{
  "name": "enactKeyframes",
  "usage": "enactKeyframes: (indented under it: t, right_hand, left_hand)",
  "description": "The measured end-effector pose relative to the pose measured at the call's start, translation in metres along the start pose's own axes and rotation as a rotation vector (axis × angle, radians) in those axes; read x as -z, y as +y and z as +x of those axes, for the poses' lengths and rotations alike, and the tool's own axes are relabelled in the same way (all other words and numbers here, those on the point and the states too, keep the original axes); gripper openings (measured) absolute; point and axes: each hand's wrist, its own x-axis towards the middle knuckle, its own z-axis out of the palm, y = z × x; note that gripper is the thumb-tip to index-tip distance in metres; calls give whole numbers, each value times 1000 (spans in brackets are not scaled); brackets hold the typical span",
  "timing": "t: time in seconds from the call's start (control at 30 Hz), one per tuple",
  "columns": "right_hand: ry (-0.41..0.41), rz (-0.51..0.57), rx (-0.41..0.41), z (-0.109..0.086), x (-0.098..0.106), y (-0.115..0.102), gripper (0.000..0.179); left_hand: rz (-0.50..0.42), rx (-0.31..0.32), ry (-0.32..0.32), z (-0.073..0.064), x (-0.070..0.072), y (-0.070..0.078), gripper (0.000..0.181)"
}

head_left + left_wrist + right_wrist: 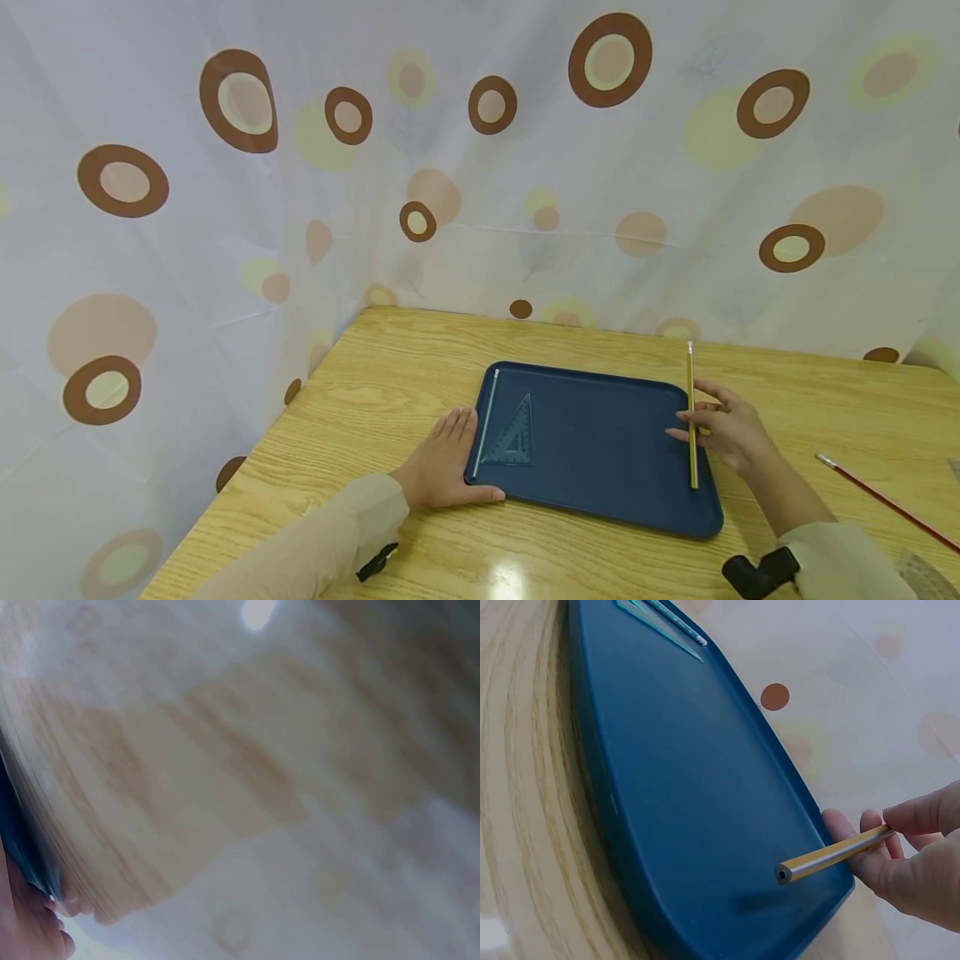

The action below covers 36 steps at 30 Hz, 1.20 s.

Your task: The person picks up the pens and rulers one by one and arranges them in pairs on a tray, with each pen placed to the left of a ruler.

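Observation:
My right hand [731, 429] pinches a yellow pencil [693, 467] over the right end of a dark blue tray [600, 450]. In the right wrist view the pencil [825, 861] is above the tray surface, its flat unsharpened end toward the camera and a shadow below. At the tray's near left corner rests my left hand [442, 471], its fingers straight along the left edge and the thumb along the front edge. Inside the tray, on the left, lie a pale pencil [487, 421] along the edge and a clear green set square [526, 429] beside it.
On the wooden table [390, 367], right of the tray, lies a red pencil [888, 498]. A clear, marked piece [926, 575], partly hidden by the right sleeve, is at the lower right. A patterned curtain [465, 275] stands behind the table and along its left.

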Motion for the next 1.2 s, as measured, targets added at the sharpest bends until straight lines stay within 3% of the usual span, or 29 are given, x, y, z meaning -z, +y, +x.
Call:
enactKeyframes:
  t: [0.53, 0.77, 1.2]
  right_hand:
    - [15, -22, -17, 5, -15, 8, 73]
    - [31, -40, -20, 6, -21, 11, 58]
    - [97, -183, -96, 7, -29, 12, 66]
  left_hand:
    - [5, 5, 7, 1, 0, 0, 110]
    - [-7, 6, 6, 0, -1, -1, 110]
    - [-6, -6, 13, 1, 0, -1, 111]
